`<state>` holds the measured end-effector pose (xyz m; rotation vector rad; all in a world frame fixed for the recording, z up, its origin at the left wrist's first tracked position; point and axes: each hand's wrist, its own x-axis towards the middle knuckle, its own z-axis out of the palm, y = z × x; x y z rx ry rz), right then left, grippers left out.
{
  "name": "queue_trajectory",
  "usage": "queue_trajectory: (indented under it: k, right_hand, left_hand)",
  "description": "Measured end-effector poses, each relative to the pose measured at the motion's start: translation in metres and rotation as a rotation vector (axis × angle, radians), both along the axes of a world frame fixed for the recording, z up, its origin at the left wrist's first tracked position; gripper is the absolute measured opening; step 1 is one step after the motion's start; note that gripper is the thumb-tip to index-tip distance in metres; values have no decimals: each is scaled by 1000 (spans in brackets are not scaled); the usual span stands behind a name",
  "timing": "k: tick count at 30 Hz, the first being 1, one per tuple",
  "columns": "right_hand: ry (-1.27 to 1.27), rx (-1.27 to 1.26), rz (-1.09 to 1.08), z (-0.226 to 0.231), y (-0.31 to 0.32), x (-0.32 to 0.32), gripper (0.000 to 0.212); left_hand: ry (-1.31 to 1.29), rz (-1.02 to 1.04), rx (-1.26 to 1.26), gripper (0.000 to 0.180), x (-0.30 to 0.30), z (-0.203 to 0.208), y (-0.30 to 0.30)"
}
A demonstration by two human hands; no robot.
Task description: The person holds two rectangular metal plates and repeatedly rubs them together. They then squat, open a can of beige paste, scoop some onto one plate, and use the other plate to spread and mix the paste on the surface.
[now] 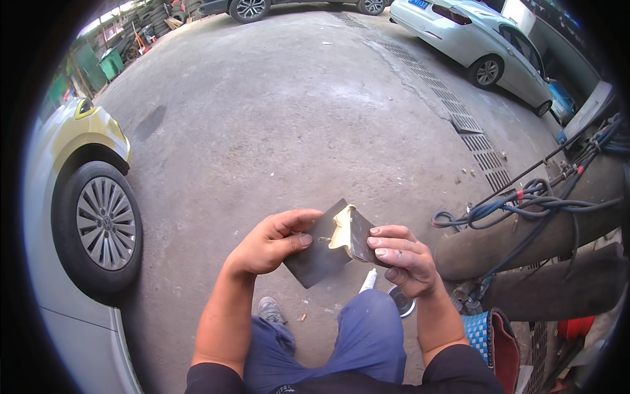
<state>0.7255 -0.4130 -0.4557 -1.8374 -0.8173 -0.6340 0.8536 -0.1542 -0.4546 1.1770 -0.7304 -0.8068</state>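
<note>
One tube [369,280] below dark plates [316,255]

Markings on a blue number plate [418,4] and a wheel hub [106,222].
The plate, at the top edge of the view, sits on the rear of the white car [453,27] and bears pale characters; a round emblem marks the hub of the silver-spoked wheel [92,243] at left. Print on the white tube [369,281] is too small to read.
</note>
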Motion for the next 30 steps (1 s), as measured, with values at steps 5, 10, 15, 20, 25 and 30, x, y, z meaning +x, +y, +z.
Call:
queue_trajectory:
  k: [5, 10, 15, 20, 25, 30]
  right_hand:
    - [17, -61, -62, -5, -6, 8, 32]
    - [33, -100, -121, -9, -13, 15, 31]
    - [36, -135, -198, -16, -23, 22, 31]
    - [221, 103, -148, -31, -34, 23, 40]
    - [337, 1071, 249, -39, -39, 17, 47]
    - [523, 1231, 372, -41, -9, 13, 54]
  left_hand:
    - [-45, 57, 71, 41, -1, 3, -4]
    - [-26, 63, 55, 42, 2, -4, -6]
    - [64, 42, -27, 44, 3, -16, -13]
    - [276, 107, -240, 47, 1, -20, -25]
    - [451, 278, -349, 51, 0, -19, -33]
    - [517, 367, -375, 49, -5, -20, -42]
